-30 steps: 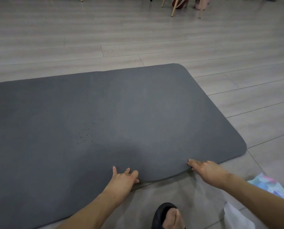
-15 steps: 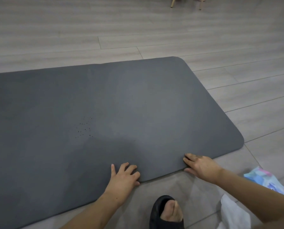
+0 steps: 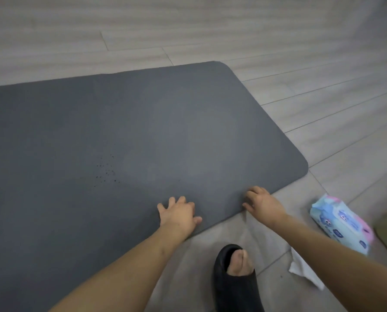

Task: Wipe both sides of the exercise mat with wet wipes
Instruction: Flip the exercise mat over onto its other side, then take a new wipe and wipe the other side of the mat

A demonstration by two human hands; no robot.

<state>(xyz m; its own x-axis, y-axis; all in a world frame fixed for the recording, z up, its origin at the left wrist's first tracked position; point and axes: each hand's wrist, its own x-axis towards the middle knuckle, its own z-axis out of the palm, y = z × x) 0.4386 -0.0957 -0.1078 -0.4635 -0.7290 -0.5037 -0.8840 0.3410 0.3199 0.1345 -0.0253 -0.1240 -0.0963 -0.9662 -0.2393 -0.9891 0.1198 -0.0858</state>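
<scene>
Your left hand (image 3: pixel 179 213) lies flat with spread fingers on the near edge of the grey mat (image 3: pixel 125 136), your right hand (image 3: pixel 263 202) pinches that edge at 3 o'clock, the wet wipes pack (image 3: pixel 341 224) farther right on the floor (image 3: pixel 210 30).

You see a matt grey foam-like mat (image 3: pixel 143 131), pale wood-grain floor (image 3: pixel 210 30), glossy plastic wipes pack (image 3: pixel 341 224) and smooth black rubbery slipper (image 3: pixel 235 287).
</scene>
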